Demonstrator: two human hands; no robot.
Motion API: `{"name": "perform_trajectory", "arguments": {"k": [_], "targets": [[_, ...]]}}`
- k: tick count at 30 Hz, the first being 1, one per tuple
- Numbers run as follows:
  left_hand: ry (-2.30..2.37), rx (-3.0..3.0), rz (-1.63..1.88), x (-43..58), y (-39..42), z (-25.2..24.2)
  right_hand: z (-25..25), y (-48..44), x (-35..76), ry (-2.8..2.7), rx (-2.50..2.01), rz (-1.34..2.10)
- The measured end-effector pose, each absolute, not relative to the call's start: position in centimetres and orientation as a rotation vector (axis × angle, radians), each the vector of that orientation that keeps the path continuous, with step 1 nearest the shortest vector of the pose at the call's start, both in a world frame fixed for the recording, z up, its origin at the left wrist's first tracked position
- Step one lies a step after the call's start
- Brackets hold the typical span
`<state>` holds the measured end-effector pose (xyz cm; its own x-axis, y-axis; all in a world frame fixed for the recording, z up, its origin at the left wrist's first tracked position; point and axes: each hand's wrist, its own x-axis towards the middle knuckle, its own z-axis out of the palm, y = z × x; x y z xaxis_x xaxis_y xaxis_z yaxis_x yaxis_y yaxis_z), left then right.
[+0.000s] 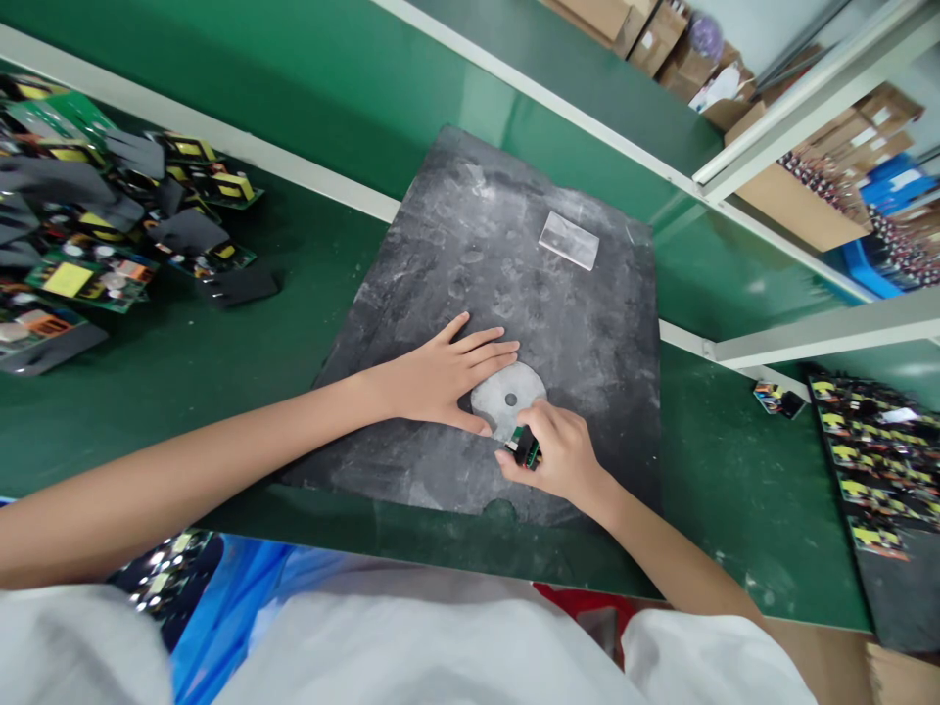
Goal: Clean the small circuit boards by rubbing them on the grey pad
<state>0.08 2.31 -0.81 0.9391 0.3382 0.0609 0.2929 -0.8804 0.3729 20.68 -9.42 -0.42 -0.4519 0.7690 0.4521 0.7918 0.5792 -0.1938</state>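
Nearest the camera is the wearer's white cloth top (382, 636), softly creased; beside it, below the bench edge, lies crumpled blue plastic sheeting (239, 597) with a glossy surface. The bench (283, 357) is smooth and green. On it lies a black mat (441, 255), roughly four-sided, matte, scuffed with pale smears, with a rounded notch in its near edge.

A flat, round grey disc (527, 380) with a dark spot at its centre lies on the mat, its face dull and lightly mottled. The left hand (433, 377) is palm down, fingers spread, at the disc's left side, and holds nothing visible. The right hand (562, 450) pinches a small black-and-green part (525, 448) between thumb and fingers at the disc's near edge; the fingers hide some of the part, so its full shape cannot be told. Contact between part and disc cannot be confirmed.

A pale rectangular plate (569, 241) lies farther back on the mat, well apart from both hands. At left, a heap of circuit boards (73, 274) with black sheets and yellow blocks sits on the bench. At right, a single board (778, 399) lies near massed boards (867, 470). White frame bars (822, 343) stand before the cardboard boxes (661, 39) and blue bins (896, 186), partly blocking the view.
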Motion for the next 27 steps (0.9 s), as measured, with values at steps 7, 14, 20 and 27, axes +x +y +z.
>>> {"name": "perform_trajectory", "arguments": {"k": [7,14,20,27], "targets": [[0.453,2.731,0.202,0.06,2.34,-0.91,-0.47,-9.44,20.64,-2.300,-1.252,-0.051],[0.449,2.727,0.219,0.17,2.33,-0.80,-0.46,-9.44,20.74,-2.305,-1.241,-0.049],[0.443,2.721,0.239,0.11,2.35,-1.01,-0.41,-9.44,20.67,-2.298,-1.241,-0.047],[0.441,2.717,0.249,0.11,2.31,-0.87,-0.26,-9.39,20.66,-2.301,-1.232,-0.046]]}}
